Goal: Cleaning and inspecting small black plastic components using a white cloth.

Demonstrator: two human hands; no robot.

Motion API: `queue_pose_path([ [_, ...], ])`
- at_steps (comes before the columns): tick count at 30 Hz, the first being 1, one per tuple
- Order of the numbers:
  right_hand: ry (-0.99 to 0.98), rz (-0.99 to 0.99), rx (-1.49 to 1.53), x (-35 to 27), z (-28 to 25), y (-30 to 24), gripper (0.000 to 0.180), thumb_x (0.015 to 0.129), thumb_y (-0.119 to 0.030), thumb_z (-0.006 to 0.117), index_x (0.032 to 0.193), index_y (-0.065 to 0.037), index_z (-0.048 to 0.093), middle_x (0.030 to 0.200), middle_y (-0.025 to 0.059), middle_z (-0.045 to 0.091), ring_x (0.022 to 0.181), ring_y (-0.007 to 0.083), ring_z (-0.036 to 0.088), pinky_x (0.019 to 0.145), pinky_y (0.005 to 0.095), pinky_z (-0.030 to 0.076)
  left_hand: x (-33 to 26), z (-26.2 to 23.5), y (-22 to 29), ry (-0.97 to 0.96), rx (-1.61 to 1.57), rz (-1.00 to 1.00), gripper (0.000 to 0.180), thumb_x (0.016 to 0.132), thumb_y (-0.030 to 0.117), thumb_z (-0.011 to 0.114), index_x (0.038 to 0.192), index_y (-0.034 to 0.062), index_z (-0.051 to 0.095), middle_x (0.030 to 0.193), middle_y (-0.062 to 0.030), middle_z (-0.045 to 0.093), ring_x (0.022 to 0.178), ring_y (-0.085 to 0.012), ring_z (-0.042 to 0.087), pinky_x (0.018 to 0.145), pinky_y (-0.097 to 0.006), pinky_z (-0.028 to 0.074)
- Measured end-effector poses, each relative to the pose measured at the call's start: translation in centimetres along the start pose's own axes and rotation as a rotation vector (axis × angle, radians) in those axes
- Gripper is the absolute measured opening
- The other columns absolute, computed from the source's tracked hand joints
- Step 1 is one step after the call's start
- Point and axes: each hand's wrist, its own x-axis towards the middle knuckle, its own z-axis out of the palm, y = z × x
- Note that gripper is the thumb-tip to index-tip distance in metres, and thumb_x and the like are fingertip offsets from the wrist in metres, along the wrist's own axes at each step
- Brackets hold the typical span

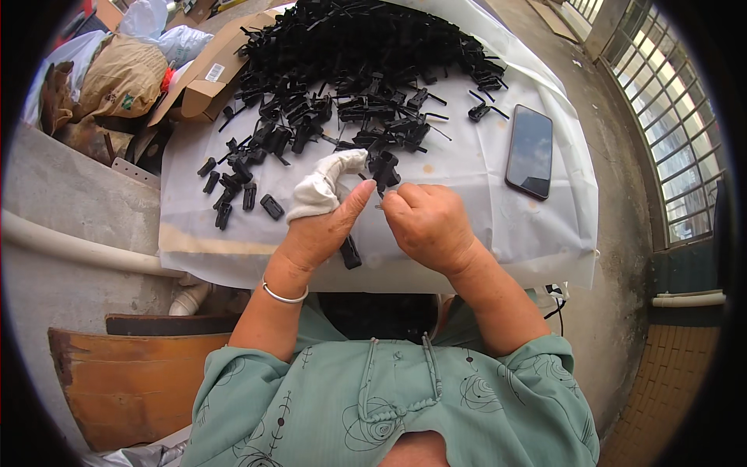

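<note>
My left hand (327, 222), its fingers partly wrapped in a white cloth glove (317, 191), is closed on a black plastic part (384, 167) with the bare thumb showing. Against the lower end of that part my right hand (430, 226) is closed in a pinch. A small thin tip shows at its fingers, but what they grip is mostly hidden. Below the left wrist a small black block (351, 253) lies on the white sheet (475, 241). To the left are several loose black pieces (249, 196).
A big heap of black plastic parts (350, 54) fills the table's far side. On the right lies a phone (530, 152), with one black part (482, 111) beyond it. Cardboard (204, 101) and bags (124, 74) stand left. A barred window (669, 117) is at right.
</note>
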Motion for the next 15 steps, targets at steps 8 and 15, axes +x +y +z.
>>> queue_pose_path([
  [8, -0.004, 0.079, 0.340, 0.0, 0.0, -0.4, 0.014, 0.071, -0.007, 0.066, 0.072, -0.005, 0.053, 0.062, 0.0060, 0.049, 0.048, 0.0199, 0.046, 0.044, 0.0316, 0.037, -0.8, 0.0, 0.9, -0.111, -0.279, -0.228, 0.029, 0.084, 0.006, 0.060, 0.111, -0.0023, 0.052, 0.091, -0.0078, 0.059, 0.069, -0.0086, 0.055, 0.058, -0.022, 0.045],
  [15, 0.024, 0.617, 0.762, 0.1, -0.3, -1.4, 0.022, 0.080, -0.016, 0.068, 0.071, -0.003, 0.054, 0.059, -0.0043, 0.044, 0.052, 0.0041, 0.035, 0.045, 0.0223, 0.029, -1.5, -0.5, 1.4, -0.241, -0.603, -0.262, 0.034, 0.086, 0.000, 0.053, 0.120, 0.0010, 0.048, 0.091, -0.0048, 0.059, 0.063, -0.0068, 0.052, 0.053, -0.020, 0.044],
])
